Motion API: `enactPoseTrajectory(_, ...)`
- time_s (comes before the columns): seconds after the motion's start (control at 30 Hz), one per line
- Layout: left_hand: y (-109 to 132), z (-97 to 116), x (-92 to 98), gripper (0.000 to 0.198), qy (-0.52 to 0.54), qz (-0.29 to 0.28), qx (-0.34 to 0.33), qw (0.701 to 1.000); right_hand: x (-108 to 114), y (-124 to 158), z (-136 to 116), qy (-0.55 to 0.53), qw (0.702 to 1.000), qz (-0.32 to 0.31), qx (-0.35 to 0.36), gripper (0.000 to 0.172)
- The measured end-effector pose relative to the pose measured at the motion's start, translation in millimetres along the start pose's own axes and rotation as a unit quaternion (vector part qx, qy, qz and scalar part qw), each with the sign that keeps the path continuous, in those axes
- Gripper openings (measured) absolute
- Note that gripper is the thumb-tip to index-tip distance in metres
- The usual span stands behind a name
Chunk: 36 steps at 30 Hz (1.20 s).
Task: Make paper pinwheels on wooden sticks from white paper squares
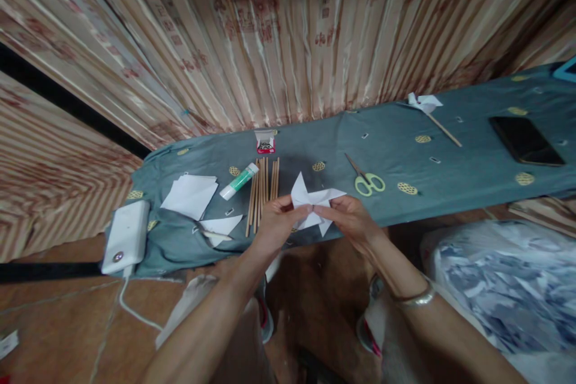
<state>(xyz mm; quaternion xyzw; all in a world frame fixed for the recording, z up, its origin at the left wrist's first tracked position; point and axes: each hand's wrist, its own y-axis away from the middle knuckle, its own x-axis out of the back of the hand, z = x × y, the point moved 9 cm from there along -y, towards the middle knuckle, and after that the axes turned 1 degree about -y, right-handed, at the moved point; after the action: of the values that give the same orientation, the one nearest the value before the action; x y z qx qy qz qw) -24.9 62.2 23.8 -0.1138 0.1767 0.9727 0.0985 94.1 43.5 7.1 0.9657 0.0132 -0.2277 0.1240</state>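
Note:
A white paper pinwheel (310,197) with pointed blades is held between both hands above the table's near edge. My left hand (282,216) pinches its left side, thumb pressed near the centre. From the right, my right hand (350,216) grips the other side, and its thumb also meets the centre. Whether a pin sits under the thumbs I cannot tell. Just left of my left hand lie several thin wooden sticks (258,195). A pair of scissors (369,183) with yellow-green handles rests beyond my right hand.
On the cloth-covered table (310,138) are a small open red box (265,143) of metal bits, a glue stick (239,181), white paper squares (191,195), a paper scrap (222,228), a white power bank (126,237), a pinwheel on a stick (425,102) and a black phone (525,140).

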Motion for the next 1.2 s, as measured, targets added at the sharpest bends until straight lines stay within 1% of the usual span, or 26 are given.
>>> enactPoseTrajectory(0.2,2,-2,-0.7,0.032,0.000,0.006,0.006,1.000,-4,1,-1,0.002,1.000,-0.008,-0.005,0.029)
enactPoseTrajectory(0.4,3,-5,-1.2,0.032,-0.013,0.006,0.025,1.000,-4,2,1,0.015,0.999,-0.010,-0.026,0.026)
enactPoseTrajectory(0.57,2,-3,0.0,0.037,-0.023,0.006,0.022,0.999,-1,2,0,0.043,0.999,-0.006,-0.008,0.027)
enactPoseTrajectory(0.7,1,-4,1.0,0.040,-0.017,0.010,0.019,1.000,-1,2,-1,0.056,0.998,-0.014,0.002,0.028)
enactPoseTrajectory(0.93,3,-7,2.7,0.044,0.006,0.028,0.015,0.999,3,1,7,0.053,0.999,0.001,-0.009,0.030)
enactPoseTrajectory(1.03,3,-10,3.1,0.044,0.012,0.031,0.014,0.999,4,2,8,0.044,0.999,0.013,-0.008,0.027)
enactPoseTrajectory(1.2,6,-13,3.7,0.040,0.025,0.028,0.015,0.999,3,3,14,0.031,0.999,0.007,-0.023,0.023)
